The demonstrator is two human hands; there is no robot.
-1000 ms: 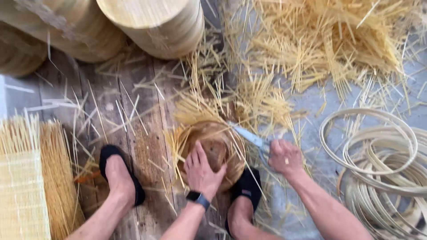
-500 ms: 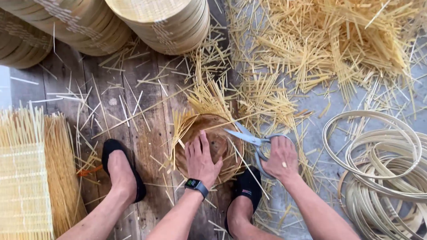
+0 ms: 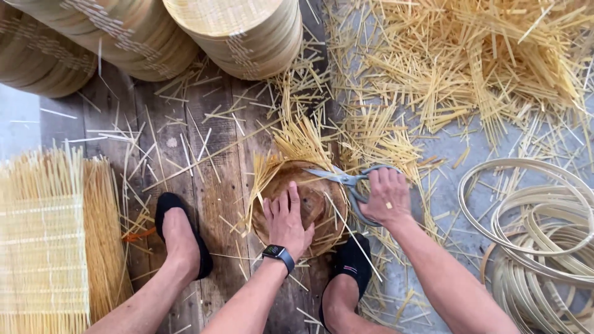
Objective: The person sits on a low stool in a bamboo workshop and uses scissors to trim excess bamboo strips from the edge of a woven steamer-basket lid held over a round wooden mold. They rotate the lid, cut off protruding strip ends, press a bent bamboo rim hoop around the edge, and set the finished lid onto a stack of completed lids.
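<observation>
The left hand (image 3: 288,219) lies flat, fingers spread, on a round wooden disc (image 3: 303,207) that sits on the plank floor (image 3: 216,161) between the person's two feet. Under the disc lies a woven mat (image 3: 297,145) whose loose strips fan out past the far edge of the disc and on its left side. A dark watch (image 3: 277,253) sits on the left wrist.

The right hand (image 3: 388,199) is closed through the handles of a pair of scissors (image 3: 343,179), just right of the disc. The scissors' long axis runs nearly left to right, tilted slightly, with the blades pointing left over the far right rim of the disc and the handles to the right in the hand. The blades look almost closed, tips resting at the strips along the rim.

A foot in a black shoe (image 3: 179,235) rests left of the disc; another black shoe (image 3: 352,266) is at its near right edge. Stacked round baskets (image 3: 241,34) stand at the far side. A heap of cut strips (image 3: 470,68) covers the far right ground. Coiled hoops (image 3: 532,235) lie at the right, and a flat woven panel (image 3: 43,247) at the left.
</observation>
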